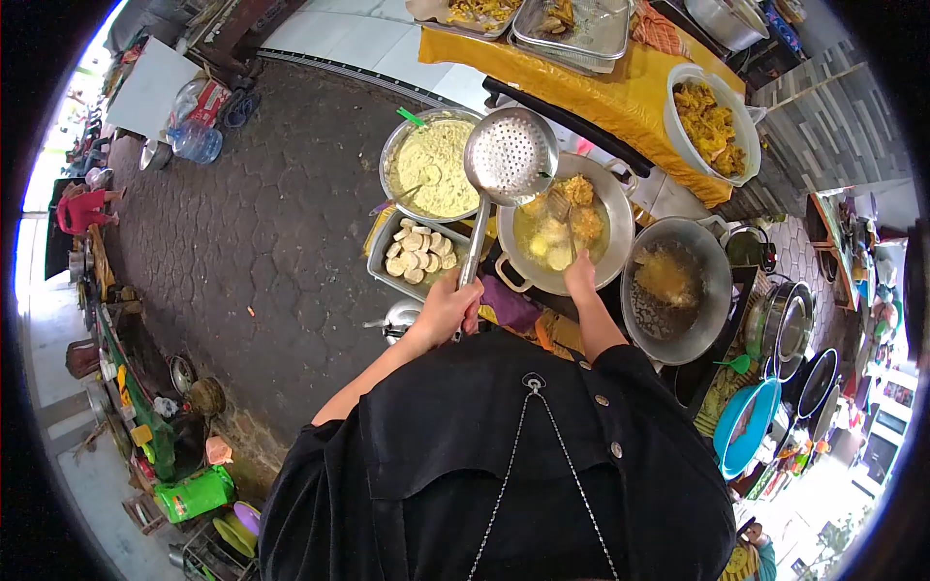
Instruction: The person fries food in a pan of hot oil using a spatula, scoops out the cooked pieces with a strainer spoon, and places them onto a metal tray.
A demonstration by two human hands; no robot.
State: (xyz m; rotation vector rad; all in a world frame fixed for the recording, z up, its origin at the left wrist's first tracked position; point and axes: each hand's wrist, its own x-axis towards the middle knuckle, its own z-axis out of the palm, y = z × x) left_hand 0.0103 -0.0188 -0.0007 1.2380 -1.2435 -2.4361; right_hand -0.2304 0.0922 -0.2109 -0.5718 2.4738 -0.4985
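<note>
My left hand [453, 308] is wrapped round the long handle of a perforated skimmer [511, 150], whose round head is raised beside the frying pan, partly over its left rim. My right hand [581, 274] grips the thin handle of a spatula [560, 205] that reaches into the oil. In that frying pan [620, 208], golden-brown fritters [577, 190] float at the far side and paler yellow ones [559, 258] nearer me. Left of it stands a bowl of pale yellow batter [441, 155] with a spoon in it. Below the bowl, a tray [380, 259] holds pale round slices [417, 254].
To the right, a second wok [712, 315] contains dark oil and a browned, foamy mass. A white basin of fried food [752, 160] and metal trays [581, 58] stand on the yellow-covered table [465, 53]. A blue basin [765, 426] is at lower right; a kettle [402, 318] sits near my left forearm.
</note>
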